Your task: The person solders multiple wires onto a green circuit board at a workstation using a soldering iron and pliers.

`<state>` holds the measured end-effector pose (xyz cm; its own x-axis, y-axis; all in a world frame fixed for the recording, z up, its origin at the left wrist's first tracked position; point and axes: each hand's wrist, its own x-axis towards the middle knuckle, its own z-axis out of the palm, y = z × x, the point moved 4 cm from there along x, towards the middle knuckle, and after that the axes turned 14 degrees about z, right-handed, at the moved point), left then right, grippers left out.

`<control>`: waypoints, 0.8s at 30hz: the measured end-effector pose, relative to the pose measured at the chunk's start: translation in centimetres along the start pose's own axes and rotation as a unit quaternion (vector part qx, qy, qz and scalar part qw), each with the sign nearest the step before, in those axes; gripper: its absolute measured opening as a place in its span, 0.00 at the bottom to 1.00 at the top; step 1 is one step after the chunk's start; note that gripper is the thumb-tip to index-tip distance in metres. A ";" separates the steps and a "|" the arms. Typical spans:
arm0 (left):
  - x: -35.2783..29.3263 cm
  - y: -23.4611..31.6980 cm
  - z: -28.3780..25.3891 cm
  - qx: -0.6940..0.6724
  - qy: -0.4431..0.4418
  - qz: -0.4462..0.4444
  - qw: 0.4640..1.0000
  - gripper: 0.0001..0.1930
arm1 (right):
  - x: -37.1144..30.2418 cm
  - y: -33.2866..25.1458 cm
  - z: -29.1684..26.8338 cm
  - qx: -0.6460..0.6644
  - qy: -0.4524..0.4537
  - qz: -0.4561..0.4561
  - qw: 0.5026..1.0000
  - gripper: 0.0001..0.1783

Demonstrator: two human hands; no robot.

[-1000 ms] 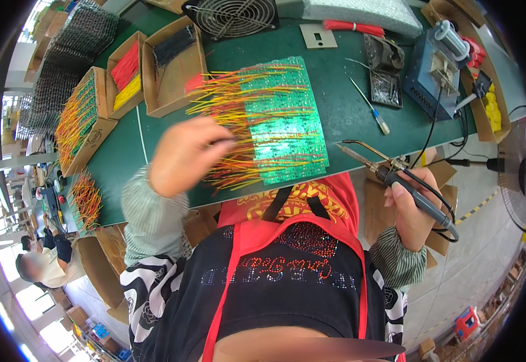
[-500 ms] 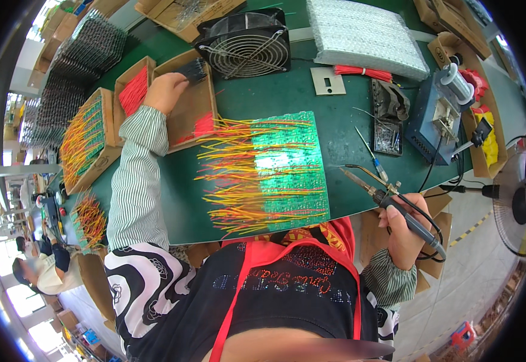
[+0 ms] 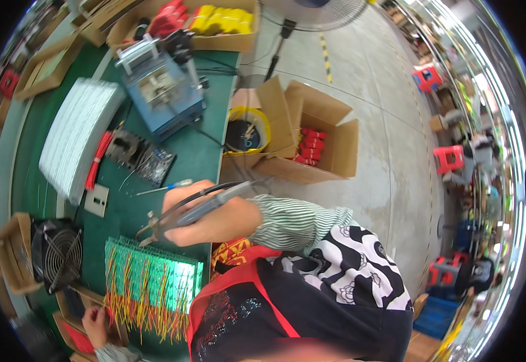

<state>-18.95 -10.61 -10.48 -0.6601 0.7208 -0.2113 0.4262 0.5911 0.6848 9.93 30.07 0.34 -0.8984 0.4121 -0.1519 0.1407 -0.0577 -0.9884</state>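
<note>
My right hand (image 3: 214,220) is wrapped round a soldering iron (image 3: 205,208) with a grey handle, a trailing cable and a thin feed tube. The iron's front end is over the edge of the green circuit boards (image 3: 154,265), which lie together on the bench. Red and yellow wires (image 3: 145,311) stick out from the boards in rows. At the lower left, my left hand (image 3: 95,326) is over a cardboard box (image 3: 73,311) with its fingers curled together. What they hold, if anything, is too small to make out. Red wires (image 3: 80,339) lie in a box beside it.
A black fan (image 3: 60,256) stands left of the boards. Farther off are a white foam-wrapped stack (image 3: 82,136), a red wire bundle (image 3: 98,160), a screwdriver (image 3: 165,187) and a blue machine (image 3: 166,99). Open cartons (image 3: 317,160) and a yellow-rimmed bucket (image 3: 269,130) stand beside the bench.
The view has swung round to the right, so the bench appears turned. My right hand has brought the iron to the boards' edge. My left hand remains by the wire boxes.
</note>
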 end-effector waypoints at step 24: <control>-0.3 1.9 -0.3 0.074 0.053 0.052 0.994 0.10 | -3.3 -0.1 1.1 -0.060 -0.017 -0.043 0.997 0.09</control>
<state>-18.15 -9.82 -8.87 -0.6656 0.7434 -0.0656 0.5770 0.5684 0.5865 12.46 27.65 0.91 -0.9225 0.3798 -0.0694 0.1098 0.0857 -0.9903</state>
